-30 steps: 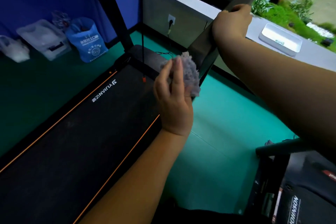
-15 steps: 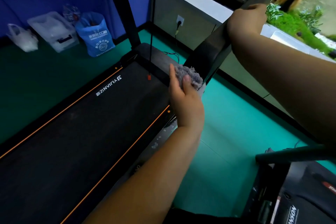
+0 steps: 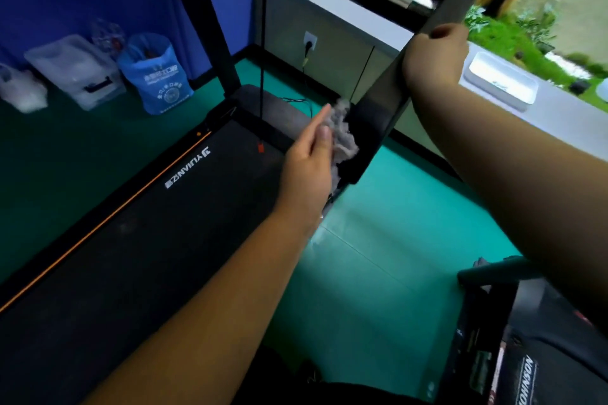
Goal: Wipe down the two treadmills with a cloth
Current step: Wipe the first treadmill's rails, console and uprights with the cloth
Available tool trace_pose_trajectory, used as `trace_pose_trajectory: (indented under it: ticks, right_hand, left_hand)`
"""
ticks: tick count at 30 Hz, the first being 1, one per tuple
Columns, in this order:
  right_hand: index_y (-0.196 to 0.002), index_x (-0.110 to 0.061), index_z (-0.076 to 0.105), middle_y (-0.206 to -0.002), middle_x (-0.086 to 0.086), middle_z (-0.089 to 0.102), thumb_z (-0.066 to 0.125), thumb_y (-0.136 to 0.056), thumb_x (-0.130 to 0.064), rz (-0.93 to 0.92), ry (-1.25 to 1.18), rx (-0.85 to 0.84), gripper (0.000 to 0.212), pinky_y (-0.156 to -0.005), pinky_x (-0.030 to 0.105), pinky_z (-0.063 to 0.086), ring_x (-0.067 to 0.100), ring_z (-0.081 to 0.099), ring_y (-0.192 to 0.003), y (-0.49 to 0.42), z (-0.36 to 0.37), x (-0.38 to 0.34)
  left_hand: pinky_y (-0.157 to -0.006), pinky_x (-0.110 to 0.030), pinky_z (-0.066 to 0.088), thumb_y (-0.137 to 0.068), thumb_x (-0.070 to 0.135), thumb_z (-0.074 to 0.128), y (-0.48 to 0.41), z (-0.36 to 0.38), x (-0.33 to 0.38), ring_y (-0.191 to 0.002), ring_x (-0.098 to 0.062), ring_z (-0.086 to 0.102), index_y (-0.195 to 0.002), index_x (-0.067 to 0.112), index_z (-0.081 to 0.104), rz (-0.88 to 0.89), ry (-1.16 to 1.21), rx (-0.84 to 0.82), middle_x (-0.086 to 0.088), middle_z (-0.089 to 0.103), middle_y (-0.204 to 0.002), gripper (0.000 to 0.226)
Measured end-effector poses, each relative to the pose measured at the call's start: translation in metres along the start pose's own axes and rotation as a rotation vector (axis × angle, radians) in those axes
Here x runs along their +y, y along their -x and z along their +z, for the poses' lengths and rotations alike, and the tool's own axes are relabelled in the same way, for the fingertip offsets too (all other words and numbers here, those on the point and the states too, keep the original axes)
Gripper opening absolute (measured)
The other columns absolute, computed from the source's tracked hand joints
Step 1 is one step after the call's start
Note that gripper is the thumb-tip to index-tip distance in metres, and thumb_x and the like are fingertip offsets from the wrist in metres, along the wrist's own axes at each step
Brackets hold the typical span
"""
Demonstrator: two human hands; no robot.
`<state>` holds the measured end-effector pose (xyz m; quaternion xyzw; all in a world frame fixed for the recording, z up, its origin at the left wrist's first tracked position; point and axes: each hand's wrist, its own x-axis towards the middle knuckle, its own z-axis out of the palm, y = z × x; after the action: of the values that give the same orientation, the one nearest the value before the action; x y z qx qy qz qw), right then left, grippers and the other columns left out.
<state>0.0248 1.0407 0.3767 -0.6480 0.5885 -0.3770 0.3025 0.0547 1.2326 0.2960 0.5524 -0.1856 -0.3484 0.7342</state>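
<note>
Green floor lies around the black treadmill, whose right upright slants from upper right down to centre frame. A second ago I held the grey cloth bunched in my fingers just off that post; now my left hand, fingers straight, presses it flat against the post's lower end, while my right hand stays curled round the post higher up. I judge the wipe is reaching the base, with the second treadmill at lower right still to do.
</note>
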Motion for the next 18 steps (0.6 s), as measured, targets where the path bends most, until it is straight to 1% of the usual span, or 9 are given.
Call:
trace_pose_trajectory:
  ticks: [2, 4, 5, 7, 11, 13, 16, 17, 18]
  right_hand:
    - [-0.117, -0.015, 0.052, -0.121, 0.003, 0.053, 0.045, -0.09, -0.023, -0.006, 0.016, 0.018, 0.029, -0.073, 0.018, 0.03, 0.013, 0.045, -0.09, -0.003, 0.002, 0.003]
    - [-0.119, -0.014, 0.052, -0.123, 0.004, 0.054, 0.047, -0.09, -0.023, -0.007, 0.029, 0.041, 0.031, -0.076, 0.018, 0.031, 0.012, 0.046, -0.092, -0.004, 0.003, 0.005]
    - [-0.119, -0.014, 0.052, -0.123, 0.004, 0.055, 0.048, -0.09, -0.024, -0.002, 0.029, 0.046, 0.031, -0.078, 0.018, 0.031, 0.012, 0.047, -0.094, -0.004, 0.004, 0.005]
    - [-0.12, -0.015, 0.052, -0.122, 0.003, 0.056, 0.049, -0.09, -0.024, 0.011, 0.026, 0.054, 0.032, -0.081, 0.017, 0.033, 0.011, 0.048, -0.096, -0.002, 0.006, 0.004]
    - [-0.123, -0.014, 0.052, -0.123, 0.0, 0.057, 0.049, -0.091, -0.022, 0.009, 0.031, 0.064, 0.033, -0.076, 0.011, 0.03, 0.007, 0.048, -0.102, 0.001, 0.007, 0.0]
    - [-0.125, -0.013, 0.051, -0.124, 0.0, 0.057, 0.049, -0.092, -0.022, 0.002, 0.036, 0.062, 0.034, -0.075, 0.01, 0.029, 0.006, 0.048, -0.104, 0.001, 0.007, 0.001]
    - [-0.123, -0.014, 0.051, -0.121, 0.0, 0.056, 0.05, -0.092, -0.022, -0.007, 0.042, 0.072, 0.031, -0.073, 0.01, 0.029, 0.006, 0.048, -0.101, 0.0, 0.007, 0.004]
    - [-0.122, -0.015, 0.051, -0.12, -0.002, 0.056, 0.05, -0.092, -0.022, -0.005, 0.042, 0.071, 0.031, -0.074, 0.01, 0.03, 0.006, 0.047, -0.1, -0.002, 0.009, 0.005]
    - [-0.122, -0.016, 0.051, -0.119, -0.002, 0.056, 0.05, -0.092, -0.022, -0.002, 0.041, 0.072, 0.03, -0.077, 0.011, 0.03, 0.006, 0.047, -0.101, -0.003, 0.009, 0.005]
  left_hand:
    - [-0.109, -0.036, 0.04, -0.103, 0.019, 0.035, -0.023, 0.0, 0.001, -0.119, -0.013, 0.056, -0.125, 0.022, 0.058, -0.062, -0.063, -0.121, -0.003, 0.061, -0.126, 0.031]
    - [-0.111, -0.043, 0.036, -0.103, 0.013, 0.035, -0.044, -0.005, 0.0, -0.122, -0.024, 0.055, -0.13, 0.007, 0.055, -0.145, -0.024, -0.245, -0.013, 0.06, -0.128, 0.035]
    - [-0.11, -0.045, 0.038, -0.103, 0.014, 0.037, -0.052, -0.008, -0.002, -0.121, -0.025, 0.057, -0.131, 0.006, 0.056, -0.172, -0.022, -0.294, -0.013, 0.062, -0.126, 0.035]
    - [-0.107, -0.043, 0.042, -0.102, 0.02, 0.042, -0.062, -0.01, -0.003, -0.116, -0.021, 0.061, -0.128, 0.011, 0.059, -0.189, -0.046, -0.359, -0.007, 0.066, -0.121, 0.033]
    - [-0.11, -0.037, 0.039, -0.101, 0.021, 0.046, -0.075, 0.0, -0.003, -0.118, -0.011, 0.059, -0.127, 0.015, 0.061, -0.154, -0.044, -0.366, 0.003, 0.066, -0.123, 0.031]
    - [-0.11, -0.032, 0.039, -0.101, 0.023, 0.046, -0.08, 0.004, -0.002, -0.12, -0.006, 0.056, -0.131, 0.019, 0.057, -0.129, -0.065, -0.379, 0.006, 0.063, -0.127, 0.033]
    - [-0.107, -0.023, 0.038, -0.097, 0.02, 0.051, -0.09, 0.013, 0.002, -0.125, -0.005, 0.05, -0.144, 0.021, 0.038, -0.137, -0.048, -0.338, 0.001, 0.052, -0.139, 0.048]
    - [-0.106, -0.022, 0.038, -0.095, 0.022, 0.055, -0.093, 0.015, 0.004, -0.125, -0.006, 0.049, -0.144, 0.018, 0.037, -0.144, -0.051, -0.309, -0.001, 0.049, -0.141, 0.052]
    - [-0.106, -0.024, 0.039, -0.092, 0.029, 0.059, -0.095, 0.016, 0.004, -0.124, -0.006, 0.051, -0.141, 0.015, 0.041, -0.148, -0.081, -0.28, -0.002, 0.051, -0.14, 0.054]
